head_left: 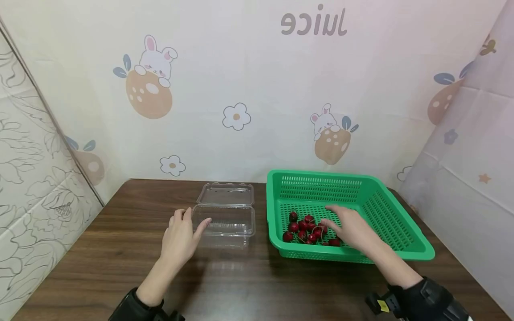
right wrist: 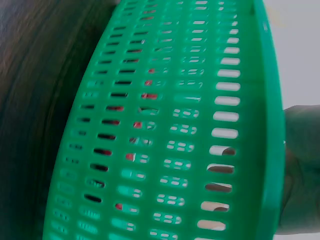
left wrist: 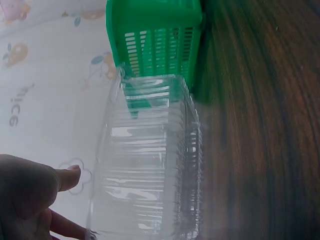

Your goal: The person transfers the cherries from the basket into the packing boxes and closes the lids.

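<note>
A clear plastic clamshell box [head_left: 225,223] lies with its lid [head_left: 226,195] folded back. My left hand [head_left: 179,238] is at the box's left side, thumb spread over the near corner and fingers by the rim; in the left wrist view a fingertip meets the box's [left wrist: 140,165] edge. Dark red cherries [head_left: 303,226], some with stems, are heaped in the left part of a green slotted basket [head_left: 313,251]. Above the basket's near side is my right hand [head_left: 355,227], thumb and forefinger spread apart beside the cherries, with no cherry visible between them. The basket wall hides its fingers in the right wrist view.
Both containers stand on a dark wood-grain table [head_left: 120,249]. Behind it hangs a pale printed curtain [head_left: 241,89], with another patterned panel [head_left: 40,200] at the left. The box sits just left of the basket, a narrow strip of table between them.
</note>
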Action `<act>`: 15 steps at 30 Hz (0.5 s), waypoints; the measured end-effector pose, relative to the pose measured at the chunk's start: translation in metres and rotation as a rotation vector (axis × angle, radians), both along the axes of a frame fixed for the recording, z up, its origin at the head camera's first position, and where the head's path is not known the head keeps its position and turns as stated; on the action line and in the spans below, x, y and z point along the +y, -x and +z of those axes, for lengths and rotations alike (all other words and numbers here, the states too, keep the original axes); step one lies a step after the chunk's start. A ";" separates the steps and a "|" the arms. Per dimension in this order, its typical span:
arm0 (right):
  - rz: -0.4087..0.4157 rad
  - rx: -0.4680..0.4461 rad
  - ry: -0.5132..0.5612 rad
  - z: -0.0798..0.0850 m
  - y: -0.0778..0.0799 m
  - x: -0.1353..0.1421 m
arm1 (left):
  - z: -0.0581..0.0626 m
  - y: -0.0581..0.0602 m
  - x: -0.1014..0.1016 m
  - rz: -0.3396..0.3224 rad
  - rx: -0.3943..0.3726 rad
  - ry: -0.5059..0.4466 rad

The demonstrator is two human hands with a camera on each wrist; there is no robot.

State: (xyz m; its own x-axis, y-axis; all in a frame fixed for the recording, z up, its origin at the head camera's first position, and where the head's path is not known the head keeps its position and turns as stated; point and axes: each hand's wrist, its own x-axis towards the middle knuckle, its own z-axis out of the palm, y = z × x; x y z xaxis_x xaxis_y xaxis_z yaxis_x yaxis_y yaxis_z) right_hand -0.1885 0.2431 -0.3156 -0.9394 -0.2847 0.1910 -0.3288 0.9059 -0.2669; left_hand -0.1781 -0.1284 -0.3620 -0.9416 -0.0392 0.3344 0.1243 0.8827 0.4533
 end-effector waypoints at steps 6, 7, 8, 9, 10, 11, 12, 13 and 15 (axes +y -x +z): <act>-0.012 -0.061 -0.012 -0.002 0.011 0.002 | -0.003 0.009 -0.006 0.029 -0.036 -0.048; -0.013 -0.072 -0.017 -0.003 0.012 0.002 | -0.004 0.010 -0.007 0.030 -0.047 -0.057; -0.017 -0.083 -0.023 -0.003 0.014 0.002 | -0.004 0.011 -0.008 0.031 -0.058 -0.064; -0.018 -0.095 -0.027 -0.004 0.015 0.002 | -0.005 0.012 -0.009 0.031 -0.068 -0.070; -0.020 -0.109 -0.032 -0.005 0.017 0.002 | -0.006 0.012 -0.010 0.029 -0.077 -0.077; -0.022 -0.125 -0.036 -0.005 0.018 0.002 | -0.007 0.013 -0.011 0.025 -0.086 -0.086; -0.024 -0.142 -0.040 -0.006 0.019 0.002 | -0.008 0.014 -0.012 0.022 -0.095 -0.095; -0.025 -0.159 -0.045 -0.006 0.020 0.002 | -0.009 0.015 -0.013 0.018 -0.102 -0.102; -0.025 -0.197 -0.053 -0.008 0.023 0.002 | -0.010 0.015 -0.014 0.012 -0.116 -0.115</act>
State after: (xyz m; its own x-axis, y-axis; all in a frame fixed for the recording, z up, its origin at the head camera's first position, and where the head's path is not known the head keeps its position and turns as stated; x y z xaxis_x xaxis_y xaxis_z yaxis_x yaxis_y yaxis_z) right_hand -0.2114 0.2446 -0.3232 -0.9641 -0.2653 -0.0120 -0.2518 0.9278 -0.2754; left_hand -0.1935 -0.1424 -0.3725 -0.9728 -0.0819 0.2166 0.0557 0.8252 0.5621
